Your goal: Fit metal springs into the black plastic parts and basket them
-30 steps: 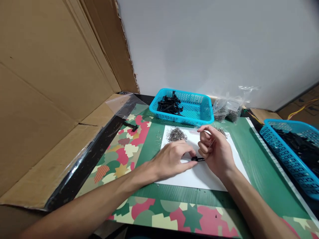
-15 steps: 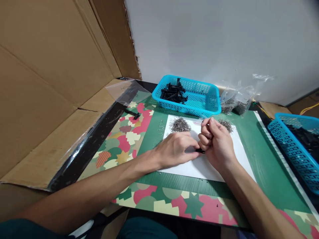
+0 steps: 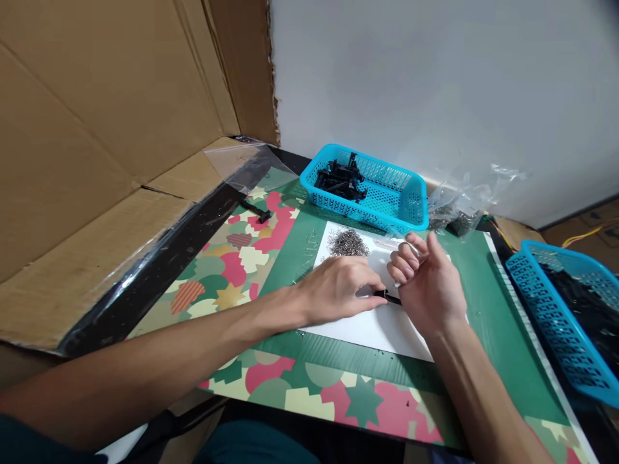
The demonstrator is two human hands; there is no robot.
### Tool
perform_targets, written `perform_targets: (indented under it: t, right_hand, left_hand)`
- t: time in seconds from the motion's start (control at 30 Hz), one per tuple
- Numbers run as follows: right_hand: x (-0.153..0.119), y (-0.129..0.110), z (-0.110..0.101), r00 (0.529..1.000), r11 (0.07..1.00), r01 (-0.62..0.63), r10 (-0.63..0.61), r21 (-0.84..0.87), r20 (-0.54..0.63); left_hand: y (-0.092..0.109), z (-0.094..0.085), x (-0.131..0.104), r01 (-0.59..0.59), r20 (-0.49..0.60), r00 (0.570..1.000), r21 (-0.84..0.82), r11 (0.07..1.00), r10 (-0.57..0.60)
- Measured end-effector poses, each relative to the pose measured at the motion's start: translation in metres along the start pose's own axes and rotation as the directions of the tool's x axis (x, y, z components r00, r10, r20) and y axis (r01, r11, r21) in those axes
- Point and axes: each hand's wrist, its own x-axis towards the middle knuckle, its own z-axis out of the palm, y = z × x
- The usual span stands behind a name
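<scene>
Left hand (image 3: 338,290), at the middle of the frame, has its thumb and forefinger pinched narrow on the left end of a slim black part (image 3: 394,299). That part sits just right of the frame's centre, over a white sheet (image 3: 401,338), its right end running up to the right hand (image 3: 432,290). The right hand is turned palm inward, fingers curled and thumb raised; from where I stand I can't tell whether anything is held in it.

What worries me is that narrow pinch: gripped by so little, the part could twist or slip if it were pushed off-centre from the right. The left knuckles also come very near a heap of tiny metal bits (image 3: 348,243), so a careless sweep of the wrist might scatter them.

Much is hard to make out. The left fingers cover one end of the part, the right palm hides the other, and whether it touches the paper I can't say. The right hand also blocks some of the sheet behind it. Up top, a blue basket (image 3: 382,218) holds a tangle of black pieces too jumbled to count; at the right edge, a second basket (image 3: 546,312) is cut off by the frame.
</scene>
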Motion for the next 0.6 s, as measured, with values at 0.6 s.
perform_targets:
  t: [0.6]
  right_hand:
    - [-0.012,-0.003,0.0,1.0,0.997,0.019,-0.018,-0.079,0.012]
  left_hand:
    - [0.002,0.0,0.0,-0.062,-0.016,0.998,-0.033,0.998,0.061]
